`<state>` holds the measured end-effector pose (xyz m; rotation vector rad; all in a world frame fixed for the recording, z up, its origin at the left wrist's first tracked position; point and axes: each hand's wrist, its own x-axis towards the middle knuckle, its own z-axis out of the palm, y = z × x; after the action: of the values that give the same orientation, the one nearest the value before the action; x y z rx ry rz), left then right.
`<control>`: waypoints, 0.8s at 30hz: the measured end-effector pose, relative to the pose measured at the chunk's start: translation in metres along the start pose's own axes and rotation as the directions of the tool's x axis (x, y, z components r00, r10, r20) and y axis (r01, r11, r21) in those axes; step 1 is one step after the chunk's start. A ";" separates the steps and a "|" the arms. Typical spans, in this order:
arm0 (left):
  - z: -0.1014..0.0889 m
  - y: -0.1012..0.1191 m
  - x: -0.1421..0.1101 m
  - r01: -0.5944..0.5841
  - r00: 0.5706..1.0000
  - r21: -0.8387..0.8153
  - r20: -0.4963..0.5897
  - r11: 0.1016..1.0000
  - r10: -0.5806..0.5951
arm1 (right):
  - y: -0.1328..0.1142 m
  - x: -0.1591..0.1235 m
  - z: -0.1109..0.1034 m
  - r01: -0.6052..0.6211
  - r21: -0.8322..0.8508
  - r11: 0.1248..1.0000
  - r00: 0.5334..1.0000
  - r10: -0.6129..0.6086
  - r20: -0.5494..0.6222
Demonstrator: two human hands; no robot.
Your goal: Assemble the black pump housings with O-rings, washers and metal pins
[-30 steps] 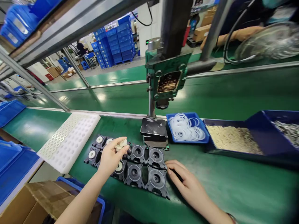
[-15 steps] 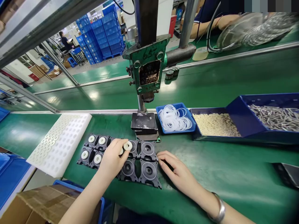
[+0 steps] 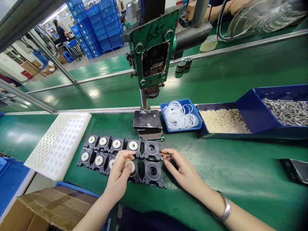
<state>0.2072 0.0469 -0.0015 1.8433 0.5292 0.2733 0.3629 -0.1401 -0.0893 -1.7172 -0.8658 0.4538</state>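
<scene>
Two rows of square black plastic housings [image 3: 153,173] with round recesses lie side by side on the green bench. White rings [image 3: 116,144] sit in most of them; the two rightmost recesses hold none. My left hand [image 3: 120,175] is closed on a white ring [image 3: 131,166], its thumb pressing it at the front-row housing second from the right. Part of the neighbouring front-row housing is hidden behind that hand. At the right end of the rows, my right hand [image 3: 184,171] has bent fingertips against the housings' edge, thumb and index apart, with nothing seen in it.
A white foam tray [image 3: 72,144] with rings lies left. Behind the housings stands a green press [image 3: 154,51] over a black block [image 3: 147,119]. Blue bins [image 3: 183,130] hold clear rings, small cream parts and metal pins. A cardboard box [image 3: 57,205] stands at lower left.
My left hand has moved from the back row to the front row. Another back-row housing now has a white ring in it. My right hand stays by the right edge. The view has shifted slightly.
</scene>
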 end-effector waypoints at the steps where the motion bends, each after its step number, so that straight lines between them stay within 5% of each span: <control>1: 0.000 0.001 0.000 -0.039 0.999 0.032 -0.006 0.999 0.039 | 0.000 0.000 0.000 0.000 0.001 1.000 1.000 0.000 -0.007; 4: -0.005 0.012 0.001 -0.215 0.975 0.264 0.002 0.940 0.222 | -0.002 0.000 0.001 0.003 0.024 1.000 0.999 -0.002 -0.050; 6: -0.009 0.022 0.005 -0.328 0.943 0.453 0.112 0.829 0.313 | -0.005 0.000 0.001 0.007 0.067 0.998 0.998 -0.003 -0.058; 10: -0.008 0.032 0.025 -0.462 0.885 0.660 0.389 0.593 0.257 | -0.009 0.001 -0.001 0.028 0.115 0.993 0.999 -0.031 0.029; 13: -0.003 0.027 0.039 -0.488 0.865 0.716 0.471 0.499 0.170 | -0.010 0.000 -0.003 0.048 0.033 0.998 0.993 -0.052 0.109; 20: -0.002 0.022 0.030 -0.508 0.841 0.712 0.532 0.485 0.100 | -0.008 -0.011 0.001 0.091 -0.124 0.988 0.985 -0.071 0.160; 24: -0.045 0.031 0.053 -0.459 0.885 0.710 0.418 0.534 0.204 | -0.006 -0.011 0.000 0.100 -0.121 0.988 0.991 -0.088 0.099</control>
<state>0.2400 0.1023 0.0387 2.8362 0.0410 -0.0092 0.3538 -0.1477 -0.0846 -1.7719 -1.0576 0.4260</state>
